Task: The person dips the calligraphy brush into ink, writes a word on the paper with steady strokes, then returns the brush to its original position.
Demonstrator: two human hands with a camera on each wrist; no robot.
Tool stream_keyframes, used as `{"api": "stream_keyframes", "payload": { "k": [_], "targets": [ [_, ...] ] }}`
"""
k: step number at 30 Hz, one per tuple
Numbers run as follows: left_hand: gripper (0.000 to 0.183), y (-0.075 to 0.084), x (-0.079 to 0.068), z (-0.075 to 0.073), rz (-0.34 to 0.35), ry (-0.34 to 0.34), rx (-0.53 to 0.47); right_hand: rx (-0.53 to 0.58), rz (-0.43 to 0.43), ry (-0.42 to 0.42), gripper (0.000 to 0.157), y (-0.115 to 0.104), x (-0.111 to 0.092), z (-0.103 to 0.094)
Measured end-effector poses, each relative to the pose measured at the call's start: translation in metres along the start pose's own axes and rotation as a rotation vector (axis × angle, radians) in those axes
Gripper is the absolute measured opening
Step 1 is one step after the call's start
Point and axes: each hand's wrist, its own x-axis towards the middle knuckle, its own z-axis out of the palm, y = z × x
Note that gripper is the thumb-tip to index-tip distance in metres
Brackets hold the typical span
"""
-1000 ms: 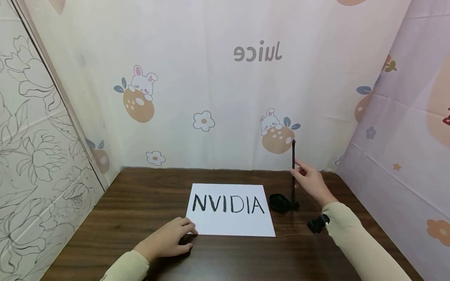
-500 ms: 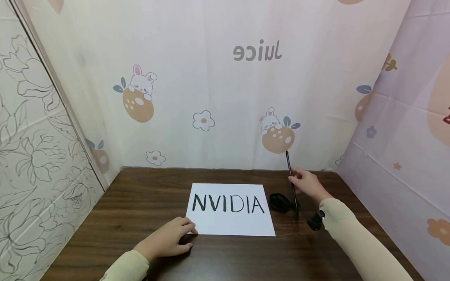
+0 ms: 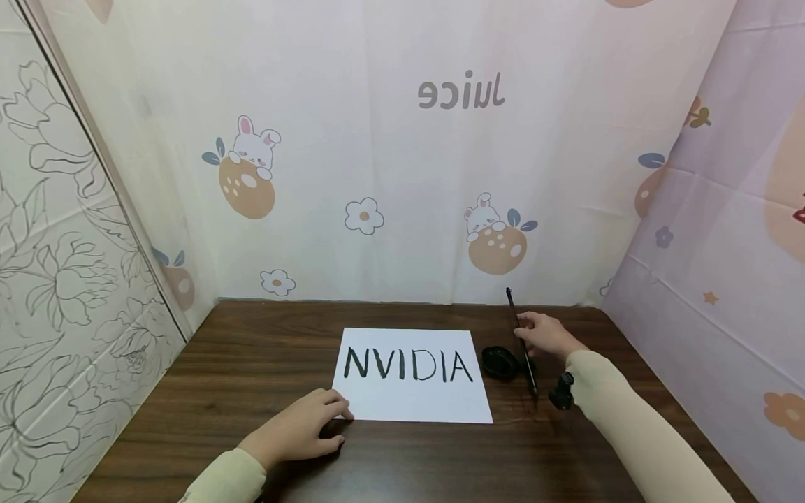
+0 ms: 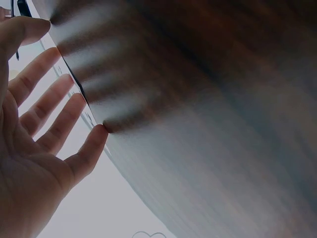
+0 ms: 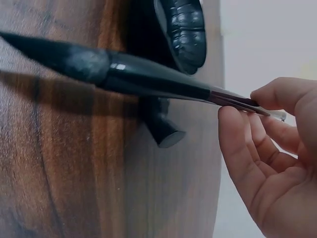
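A calligraphy brush (image 3: 529, 370) with a dark handle slants over the right side of the table. My right hand (image 3: 548, 337) pinches its handle between thumb and fingers. In the right wrist view the brush's dark, pointed bristles (image 5: 44, 54) hang just over the wood. Beside the brush sits a black ink dish (image 3: 500, 363), with a short stub (image 5: 166, 131) sticking out beneath the brush. White paper (image 3: 411, 405) bearing the black letters "NVIDIA" lies at the middle. My left hand (image 3: 305, 427) rests at its lower left corner, fingers spread and loosely bent, fingertips down.
The dark wooden table (image 3: 251, 349) ends at a pale printed curtain (image 3: 377, 140) behind. A flower-patterned panel (image 3: 56, 279) stands at the left and another curtain (image 3: 711, 244) at the right. A small black camera (image 3: 562, 391) sits on the right wrist.
From nearly upright, the brush has tilted, its top dropping to the left and its bristle end swinging nearer to me, off the dish. The right hand has lowered slightly; the left stays still.
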Motion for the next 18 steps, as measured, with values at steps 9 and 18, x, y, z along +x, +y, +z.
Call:
{"api": "stream_keyframes", "payload": {
  "k": [9, 18],
  "targets": [
    [0.027, -0.0006, -0.0001, 0.0006, 0.020, 0.011, 0.000, 0.000, 0.014, -0.011, 0.052, 0.0059, 0.0037, 0.0074],
    [0.026, -0.0012, 0.0000, 0.0010, 0.022, 0.010, 0.000, -0.030, 0.011, -0.014, 0.051, 0.0095, 0.0046, 0.0103]
  ]
}}
